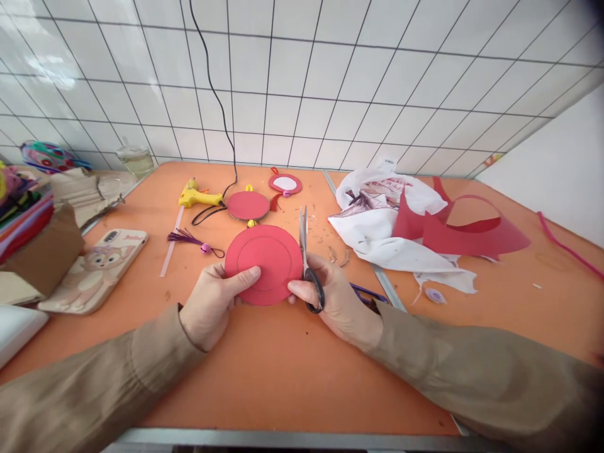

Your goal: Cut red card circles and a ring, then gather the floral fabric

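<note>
A round red disc (pixel 265 261) with a circle drawn inside it is held up over the orange table. My left hand (pixel 212 299) grips its left lower edge, thumb on the front face. My right hand (pixel 337 299) has its thumb on the disc's right edge and also holds scissors (pixel 311 277) with black handles, blades pointing up beside the disc. Just behind lie another red disc (pixel 248 205) with a yellow loop and a small yellow bell (pixel 251 224), and a smaller red piece with a white centre (pixel 285 183).
A yellow glue gun (pixel 201 195), a purple tassel (pixel 189 239) and a phone (pixel 97 270) lie left. White plastic bags (pixel 396 251) and red offcuts (pixel 472 236) lie right. A cardboard box (pixel 51 251) of coloured strips stands far left; a tiled wall (pixel 292 75) rises behind.
</note>
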Motion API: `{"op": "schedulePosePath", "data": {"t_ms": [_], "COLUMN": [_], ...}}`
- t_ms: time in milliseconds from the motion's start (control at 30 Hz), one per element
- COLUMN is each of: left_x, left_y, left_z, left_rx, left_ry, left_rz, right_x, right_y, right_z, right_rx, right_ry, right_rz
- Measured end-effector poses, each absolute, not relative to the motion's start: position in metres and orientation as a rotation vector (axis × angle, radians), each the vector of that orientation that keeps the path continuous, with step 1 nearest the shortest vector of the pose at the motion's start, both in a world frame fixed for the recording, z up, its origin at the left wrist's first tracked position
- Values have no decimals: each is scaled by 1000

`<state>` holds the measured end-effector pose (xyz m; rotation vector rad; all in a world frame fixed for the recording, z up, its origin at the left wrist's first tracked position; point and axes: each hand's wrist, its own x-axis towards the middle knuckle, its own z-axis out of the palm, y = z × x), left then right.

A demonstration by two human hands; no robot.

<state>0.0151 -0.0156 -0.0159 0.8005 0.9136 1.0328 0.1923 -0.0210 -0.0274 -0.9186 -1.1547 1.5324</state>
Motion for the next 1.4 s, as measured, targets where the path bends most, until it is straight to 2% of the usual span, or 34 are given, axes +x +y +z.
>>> {"op": "schedulePosePath", "data": {"t_ms": [733,1400], "left_x": [12,-9], "left_y": [-10,7], "left_z": [-14,-13], "left_rx": [880,1141], "left_ry": [949,975], "left_rz": [1057,1078], "right_x": [196,217], "right_y": [-19,-13], "right_z": [-30,-31], "right_rx": [-886,-739], "right_ry": [-1241,-1459], "right_rz": [1517,1656]}}
